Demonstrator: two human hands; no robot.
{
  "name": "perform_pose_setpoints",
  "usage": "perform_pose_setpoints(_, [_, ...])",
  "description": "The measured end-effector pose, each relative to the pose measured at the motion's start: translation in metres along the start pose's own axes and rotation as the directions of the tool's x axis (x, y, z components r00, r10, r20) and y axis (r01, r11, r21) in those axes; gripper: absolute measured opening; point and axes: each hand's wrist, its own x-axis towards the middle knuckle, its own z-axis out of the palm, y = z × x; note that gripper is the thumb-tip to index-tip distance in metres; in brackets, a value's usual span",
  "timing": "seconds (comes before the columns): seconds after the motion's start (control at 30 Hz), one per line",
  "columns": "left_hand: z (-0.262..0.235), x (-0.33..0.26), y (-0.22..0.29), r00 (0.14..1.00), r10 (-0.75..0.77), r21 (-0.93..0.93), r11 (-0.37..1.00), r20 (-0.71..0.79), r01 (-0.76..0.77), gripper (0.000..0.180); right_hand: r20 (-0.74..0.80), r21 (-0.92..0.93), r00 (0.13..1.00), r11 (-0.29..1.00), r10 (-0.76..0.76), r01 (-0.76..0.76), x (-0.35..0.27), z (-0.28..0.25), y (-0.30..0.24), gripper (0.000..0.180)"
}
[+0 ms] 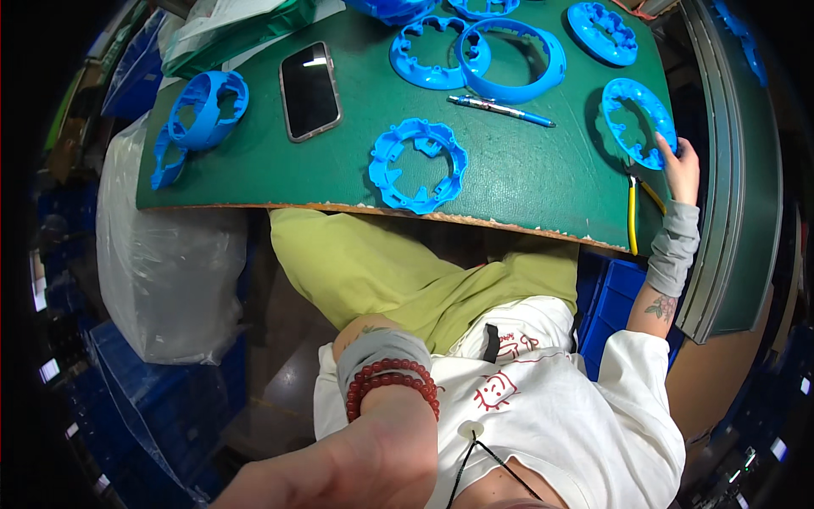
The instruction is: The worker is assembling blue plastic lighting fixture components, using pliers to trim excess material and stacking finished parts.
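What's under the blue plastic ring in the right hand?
Through the open middle of the blue plastic ring in the right hand, green tabletop shows. Whatever the ring and hand cover can't be seen.

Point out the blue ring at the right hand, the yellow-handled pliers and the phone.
Blue ring (pixel 660 117), head view: right side of its wall.
Yellow-handled pliers (pixel 632 214), head view: left handle.
Phone (pixel 309 92), head view: middle of its dark screen.

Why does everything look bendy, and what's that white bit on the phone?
In the head view, the fisheye lens curves straight things, like the metal rail at the right; in the head view, the white bit is glare on the phone's dark screen; also in the head view, the left hand looks huge because it's near the lens.
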Motion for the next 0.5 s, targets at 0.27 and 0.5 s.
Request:
perform_pose_setpoints(0.27, [-0.018, 0.017, 0.001, 0.939, -0.23, -0.613, 0.713, 0.255, 0.342, 0.047, -0.264, -0.397, 0.914, 0.898, -0.309, 0.189, -0.034, 0.019, -0.115, 0.048])
perform_pose_setpoints(0.5, [-0.036, 0.01, 0.01, 0.8, -0.103, -0.319, 0.881, 0.591, 0.349, 0.046, 0.169, 0.202, 0.56, 0.585, -0.811, 0.785, -0.074, 0.118, -0.259, 0.031])
